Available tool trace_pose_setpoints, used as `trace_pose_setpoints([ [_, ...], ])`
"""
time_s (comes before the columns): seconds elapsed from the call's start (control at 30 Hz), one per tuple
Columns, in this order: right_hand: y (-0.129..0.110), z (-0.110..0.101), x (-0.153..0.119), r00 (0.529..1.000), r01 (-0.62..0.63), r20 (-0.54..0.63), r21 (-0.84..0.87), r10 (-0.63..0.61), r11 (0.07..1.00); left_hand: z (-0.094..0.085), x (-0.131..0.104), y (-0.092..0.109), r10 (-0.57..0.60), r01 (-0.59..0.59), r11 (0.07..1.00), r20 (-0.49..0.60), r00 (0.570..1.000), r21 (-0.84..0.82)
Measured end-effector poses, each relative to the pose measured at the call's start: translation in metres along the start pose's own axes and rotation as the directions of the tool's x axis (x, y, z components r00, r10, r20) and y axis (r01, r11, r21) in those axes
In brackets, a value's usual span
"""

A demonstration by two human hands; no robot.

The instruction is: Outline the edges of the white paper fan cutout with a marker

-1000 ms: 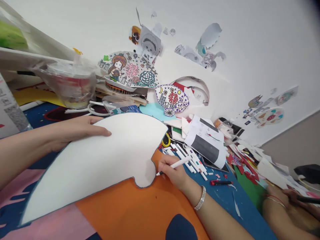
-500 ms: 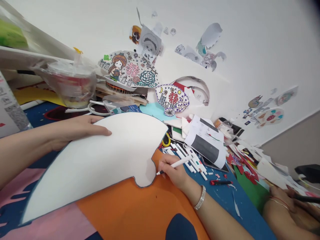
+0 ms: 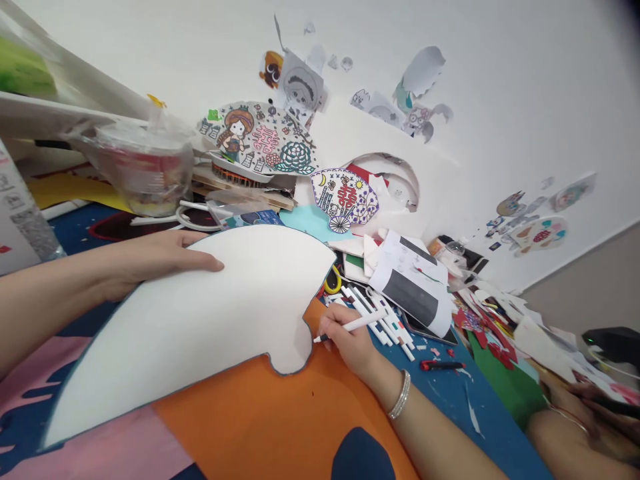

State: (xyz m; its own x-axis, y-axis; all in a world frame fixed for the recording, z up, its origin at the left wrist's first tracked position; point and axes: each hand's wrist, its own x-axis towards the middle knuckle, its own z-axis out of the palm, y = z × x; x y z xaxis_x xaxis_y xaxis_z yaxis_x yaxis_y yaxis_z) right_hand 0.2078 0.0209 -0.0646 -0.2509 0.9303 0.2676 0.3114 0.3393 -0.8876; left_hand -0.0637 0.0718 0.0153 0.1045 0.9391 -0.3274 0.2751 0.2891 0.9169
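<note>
A large white fan-shaped card (image 3: pixel 200 320) with a dark line along its edge lies tilted in front of me. My left hand (image 3: pixel 167 257) grips its upper left edge, thumb on the face and the other fingers mostly hidden behind. In my right hand (image 3: pixel 345 337) is a white marker (image 3: pixel 365 319), pinched between the fingers. The marker's tip is at the card's right edge, beside the rounded lobe at its base. Under the card spreads a cloth (image 3: pixel 240 427) patterned in orange, pink and blue.
Several white markers (image 3: pixel 385 327) lie right of the card, near yellow-handled scissors (image 3: pixel 333 280) and a red-and-black pen (image 3: pixel 443 365). A small decorated fan (image 3: pixel 345 197) leans at the back, with a bagged cup (image 3: pixel 145 173) to the left. Another person's arm (image 3: pixel 563 427) is at lower right.
My right hand and the marker tip have moved slightly up along the lobe's edge. My left hand and the card hold still. The other person's arm at lower right has shifted.
</note>
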Motion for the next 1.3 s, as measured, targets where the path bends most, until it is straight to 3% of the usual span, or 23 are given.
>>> trace_pose_setpoints([
  [0.43, 0.001, 0.001, 0.000, 0.996, 0.050, -0.079, -0.012, -0.051, 0.999, -0.003, 0.005, -0.003, -0.002, 0.002, 1.000, 0.029, 1.000, 0.002],
  [0.7, 0.002, 0.003, 0.000, 0.997, 0.003, -0.076, 0.006, -0.002, 1.000, -0.004, 0.011, -0.005, -0.017, 0.017, 1.000, 0.012, 1.000, -0.014],
  [0.83, 0.006, 0.002, 0.000, 0.996, 0.040, -0.074, -0.028, -0.042, 0.999, -0.003, 0.008, -0.005, 0.009, -0.008, 1.000, 0.034, 0.999, -0.012],
  [1.1, -0.001, 0.003, 0.002, 0.996, 0.053, -0.068, -0.134, -0.062, 0.990, 0.002, 0.006, 0.000, -0.022, 0.022, 1.000, -0.019, 1.000, -0.020],
  [1.3, 0.002, 0.002, 0.002, 0.996, 0.043, -0.079, -0.051, -0.046, 0.998, 0.002, 0.002, 0.002, -0.024, 0.023, 1.000, -0.027, 0.999, -0.021],
])
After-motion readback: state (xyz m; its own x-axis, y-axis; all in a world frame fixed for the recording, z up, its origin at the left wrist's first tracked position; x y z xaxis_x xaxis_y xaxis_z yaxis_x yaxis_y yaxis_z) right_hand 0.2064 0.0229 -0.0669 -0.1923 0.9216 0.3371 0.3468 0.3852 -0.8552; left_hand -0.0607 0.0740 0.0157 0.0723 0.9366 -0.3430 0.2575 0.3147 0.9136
